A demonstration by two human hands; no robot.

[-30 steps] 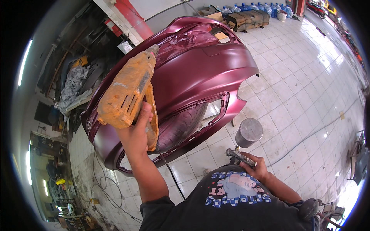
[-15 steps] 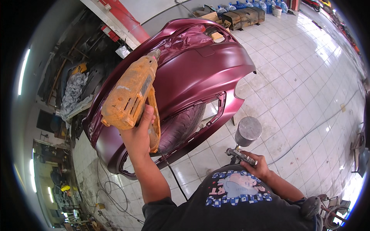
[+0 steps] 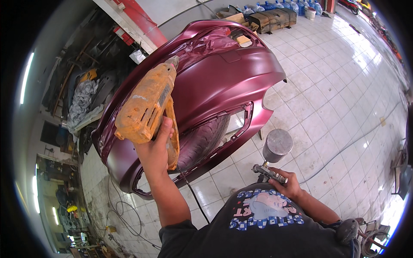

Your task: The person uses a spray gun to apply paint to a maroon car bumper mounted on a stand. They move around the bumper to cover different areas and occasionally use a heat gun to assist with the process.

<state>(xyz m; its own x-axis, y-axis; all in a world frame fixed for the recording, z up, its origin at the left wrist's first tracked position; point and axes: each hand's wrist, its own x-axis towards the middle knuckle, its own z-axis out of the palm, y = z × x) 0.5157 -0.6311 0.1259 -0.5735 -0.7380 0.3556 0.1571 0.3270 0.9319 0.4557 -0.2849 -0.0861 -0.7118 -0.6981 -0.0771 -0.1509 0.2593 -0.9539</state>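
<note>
My left hand (image 3: 157, 148) is wrapped round the handle of a worn, orange-yellow heat gun (image 3: 144, 101). Its metal nozzle points away from me, over a dark red car bumper (image 3: 215, 86); I cannot tell how far above the surface it is. At my right side, close to my shirt, my right hand (image 3: 289, 184) grips a metal spray gun (image 3: 271, 173) with a round grey cup (image 3: 277, 145) on it. The bumper has a satin sheen, and crinkled red film or sheeting (image 3: 206, 45) lies along its far upper part.
A tyre (image 3: 204, 142) shows through the bumper's opening. White floor tiles (image 3: 318, 112) surround it. A dark cable (image 3: 197, 200) runs down towards me, and a looped hose (image 3: 129, 223) lies at left. Blue water bottles (image 3: 269, 6) and a dark strapped box (image 3: 273, 20) stand far back.
Both hands keep their holds on the heat gun and spray gun. The heat gun has shifted very slightly; the bumper stays in place.
</note>
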